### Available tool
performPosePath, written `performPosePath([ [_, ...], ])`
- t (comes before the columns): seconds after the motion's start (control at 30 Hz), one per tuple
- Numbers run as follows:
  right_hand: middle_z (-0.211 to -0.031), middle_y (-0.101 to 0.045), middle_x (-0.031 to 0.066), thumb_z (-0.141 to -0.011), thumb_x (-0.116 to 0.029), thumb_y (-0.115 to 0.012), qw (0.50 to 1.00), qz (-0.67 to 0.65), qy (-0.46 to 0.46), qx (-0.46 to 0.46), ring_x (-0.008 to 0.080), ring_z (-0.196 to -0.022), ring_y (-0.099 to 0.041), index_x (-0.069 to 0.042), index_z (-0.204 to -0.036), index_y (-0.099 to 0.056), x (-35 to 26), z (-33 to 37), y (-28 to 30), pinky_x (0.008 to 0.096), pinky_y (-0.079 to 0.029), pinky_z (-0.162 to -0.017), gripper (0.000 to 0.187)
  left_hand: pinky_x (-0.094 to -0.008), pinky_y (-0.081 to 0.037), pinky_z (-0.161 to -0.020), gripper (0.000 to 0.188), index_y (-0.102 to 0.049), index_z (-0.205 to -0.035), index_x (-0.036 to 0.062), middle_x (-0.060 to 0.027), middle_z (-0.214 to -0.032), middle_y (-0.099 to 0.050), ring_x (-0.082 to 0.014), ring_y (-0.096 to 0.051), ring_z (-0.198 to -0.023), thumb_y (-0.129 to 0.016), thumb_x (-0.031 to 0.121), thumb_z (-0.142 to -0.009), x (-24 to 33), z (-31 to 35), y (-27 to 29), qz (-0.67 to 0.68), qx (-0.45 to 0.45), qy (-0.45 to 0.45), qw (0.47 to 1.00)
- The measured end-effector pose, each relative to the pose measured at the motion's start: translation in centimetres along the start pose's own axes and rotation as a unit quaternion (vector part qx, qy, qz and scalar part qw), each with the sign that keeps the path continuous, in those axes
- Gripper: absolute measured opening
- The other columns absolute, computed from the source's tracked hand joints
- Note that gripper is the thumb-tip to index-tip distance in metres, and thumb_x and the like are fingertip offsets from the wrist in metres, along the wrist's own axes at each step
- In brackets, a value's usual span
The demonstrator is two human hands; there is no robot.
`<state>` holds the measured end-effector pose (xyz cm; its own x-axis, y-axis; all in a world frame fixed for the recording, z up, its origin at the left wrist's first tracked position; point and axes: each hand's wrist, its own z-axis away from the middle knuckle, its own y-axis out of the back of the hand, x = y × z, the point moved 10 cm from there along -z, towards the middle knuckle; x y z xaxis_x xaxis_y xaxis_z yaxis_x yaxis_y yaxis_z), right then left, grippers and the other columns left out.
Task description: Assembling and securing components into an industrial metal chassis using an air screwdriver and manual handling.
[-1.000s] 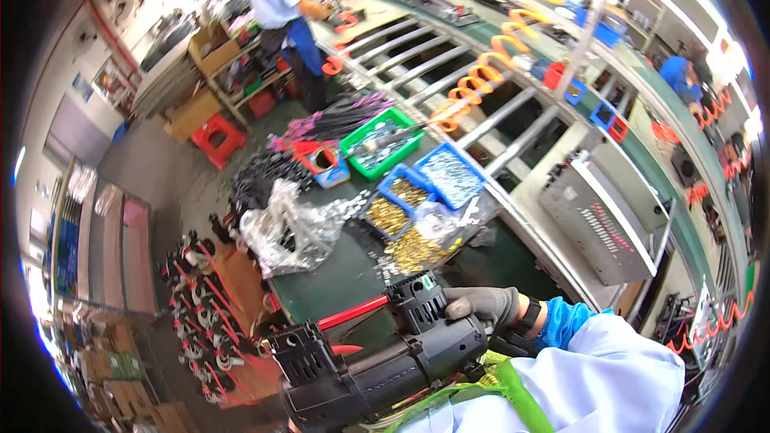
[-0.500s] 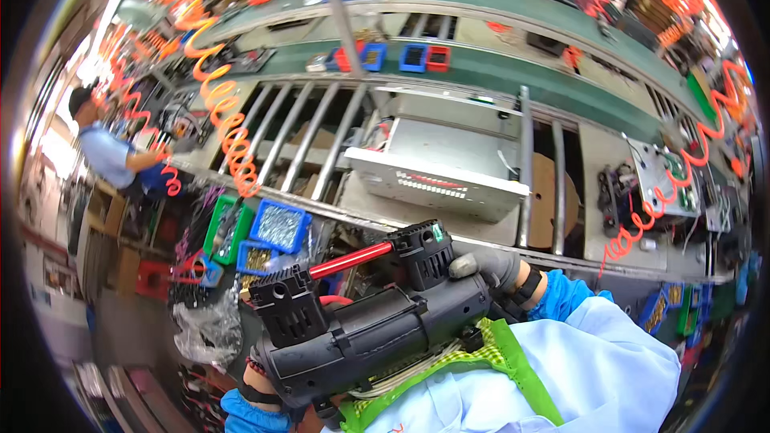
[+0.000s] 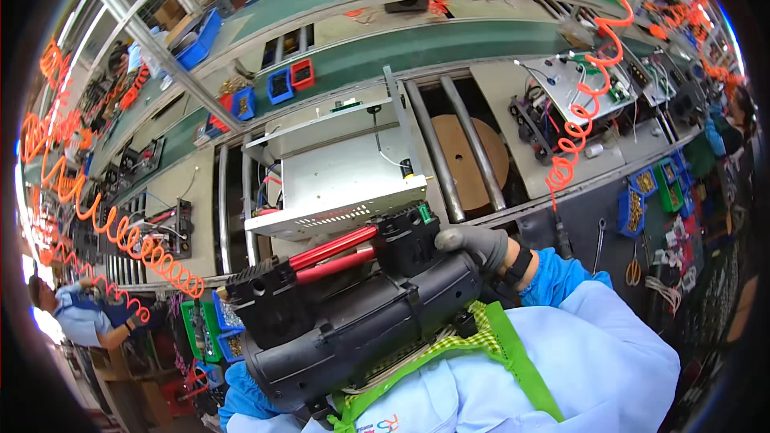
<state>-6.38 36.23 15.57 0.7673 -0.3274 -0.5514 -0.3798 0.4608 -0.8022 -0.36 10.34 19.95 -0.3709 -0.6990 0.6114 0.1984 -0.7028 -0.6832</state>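
Black cylindrical unit point(image 3: 365, 329): lower centre of frame | right hand point(image 3: 479, 245): gloved, clasping unit's right end, fingers partly hidden | left hand: hidden, grip cannot be told; blue sleeve point(image 3: 247, 395) lower left

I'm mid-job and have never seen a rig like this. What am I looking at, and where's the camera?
There is no robot: a person works with their own hands. The view comes from the left of two fisheye cameras worn on the head, looking down, so straight edges bend near the rim. The gloved right hand grips one end of a black cylindrical machine, with two blocks on top joined by red tubes. The left hand is hidden; its blue sleeve shows at the other end. Beyond, an open metal case sits between metal rollers. Farther right is a blue bin holding brass-coloured pieces.
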Motion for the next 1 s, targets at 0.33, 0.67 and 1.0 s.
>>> performPosePath([
  [0.33,-0.135,-0.055,0.0192,-0.091,-0.027,-0.063,0.995,-0.060,0.063,0.039,0.0254,-0.117,-0.061,0.002,-0.142,-0.040,-2.9,-3.4,0.2,0.0360,-0.049,-0.103,0.064,-0.0489,-0.046,-0.101,0.075,-0.044,-0.143,0.0078,-0.0144,-0.134,-0.055,-0.0317,-0.057,-0.116,-0.045,0.063,-0.093,3.1,-11.8,-6.6,0.006,-0.074,0.099,0.992],
  [0.67,-0.120,-0.065,0.0115,-0.089,-0.028,-0.064,0.967,0.099,0.093,0.216,0.0169,-0.106,-0.064,0.001,-0.131,-0.054,-10.1,-8.7,2.2,0.0309,-0.050,-0.095,0.052,-0.0515,-0.045,-0.102,0.073,-0.047,-0.140,0.0081,-0.0157,-0.135,-0.054,-0.0324,-0.056,-0.118,-0.043,0.064,-0.093,8.5,-20.1,-0.5,0.026,-0.091,0.185,0.978],
  [1.0,-0.110,-0.068,0.0010,-0.094,-0.031,-0.062,0.860,0.364,0.016,0.358,0.0069,-0.094,-0.062,-0.004,-0.121,-0.064,-21.0,-11.9,9.9,0.0255,-0.050,-0.085,0.039,-0.0420,-0.048,-0.100,0.048,-0.047,-0.139,0.0060,-0.0122,-0.133,-0.058,-0.0246,-0.059,-0.114,-0.033,0.035,-0.103,7.8,-33.9,-4.4,-0.025,-0.268,0.132,0.954],
])
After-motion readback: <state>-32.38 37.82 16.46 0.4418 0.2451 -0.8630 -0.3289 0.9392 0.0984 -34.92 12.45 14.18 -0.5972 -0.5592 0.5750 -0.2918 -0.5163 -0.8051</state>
